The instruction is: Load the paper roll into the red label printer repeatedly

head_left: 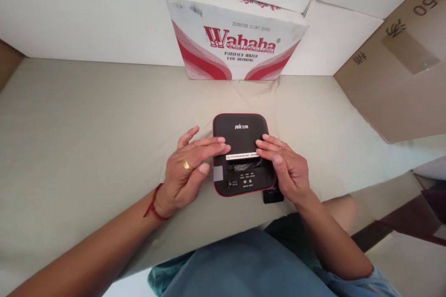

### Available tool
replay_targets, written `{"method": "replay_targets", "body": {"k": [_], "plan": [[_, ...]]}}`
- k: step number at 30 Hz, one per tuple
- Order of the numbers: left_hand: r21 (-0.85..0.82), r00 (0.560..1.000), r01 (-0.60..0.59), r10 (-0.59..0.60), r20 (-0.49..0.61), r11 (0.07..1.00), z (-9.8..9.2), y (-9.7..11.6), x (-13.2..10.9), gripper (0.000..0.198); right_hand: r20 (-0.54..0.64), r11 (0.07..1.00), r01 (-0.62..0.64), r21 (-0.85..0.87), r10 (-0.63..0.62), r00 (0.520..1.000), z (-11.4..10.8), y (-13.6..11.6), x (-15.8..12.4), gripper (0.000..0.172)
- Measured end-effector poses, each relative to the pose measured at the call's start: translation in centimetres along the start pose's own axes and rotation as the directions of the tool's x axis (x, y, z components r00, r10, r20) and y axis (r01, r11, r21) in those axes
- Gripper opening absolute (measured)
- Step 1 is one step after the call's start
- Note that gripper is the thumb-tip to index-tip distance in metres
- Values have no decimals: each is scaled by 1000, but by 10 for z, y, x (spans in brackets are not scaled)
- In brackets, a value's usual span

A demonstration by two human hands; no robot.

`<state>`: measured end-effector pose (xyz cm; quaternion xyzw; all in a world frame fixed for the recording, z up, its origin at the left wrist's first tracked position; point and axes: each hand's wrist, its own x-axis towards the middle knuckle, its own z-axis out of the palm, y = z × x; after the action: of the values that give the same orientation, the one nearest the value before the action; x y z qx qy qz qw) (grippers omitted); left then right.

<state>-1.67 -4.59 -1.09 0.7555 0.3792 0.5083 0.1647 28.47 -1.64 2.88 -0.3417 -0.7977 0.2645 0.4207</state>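
A small black receipt printer (pixel 240 139) with rounded corners and a red rim lies flat on the pale cloth-covered table, its white brand mark facing up. Across its middle run a white label strip and a dark slot, with small icons below. My left hand (pixel 186 169), with a gold ring and a red string bracelet, lays its outstretched fingertips on the printer's left side. From the right, my right hand (pixel 291 167) rests extended fingers on the top, its thumb near the right edge. By the printer's lower right corner lies a small black object (pixel 272 196), partly hidden.
Behind the printer stands a red-and-white water carton (pixel 240 39) against white boxes (pixel 90 14). A brown cardboard box (pixel 400 55) is at the right. The table's (pixel 87 116) front edge runs close to my body.
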Motion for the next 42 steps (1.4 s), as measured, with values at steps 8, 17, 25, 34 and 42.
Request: {"method": "replay_targets", "body": {"k": [8, 17, 25, 34, 42], "plan": [[-172, 1000, -7, 2, -30, 985, 15, -8, -8, 65, -47, 999, -4, -51, 1, 999, 4, -11, -3, 39], [-740, 890, 429, -380, 250, 518, 28, -21, -13, 114, 102, 928, 268, -259, -250, 963, 5, -40, -51, 43], [-733, 885, 452, -355, 300, 508, 22, -15, -8, 123, 100, 937, 246, -249, -227, 969, 2, -35, -64, 50], [-692, 880, 468, -365, 305, 550, 24, -21, -7, 127, 80, 958, 239, -156, -229, 970, -9, -41, -48, 39], [-724, 880, 459, -376, 290, 515, 27, -25, -7, 130, 206, 939, -269, -213, 313, 927, -18, -49, 50, 27]]}}
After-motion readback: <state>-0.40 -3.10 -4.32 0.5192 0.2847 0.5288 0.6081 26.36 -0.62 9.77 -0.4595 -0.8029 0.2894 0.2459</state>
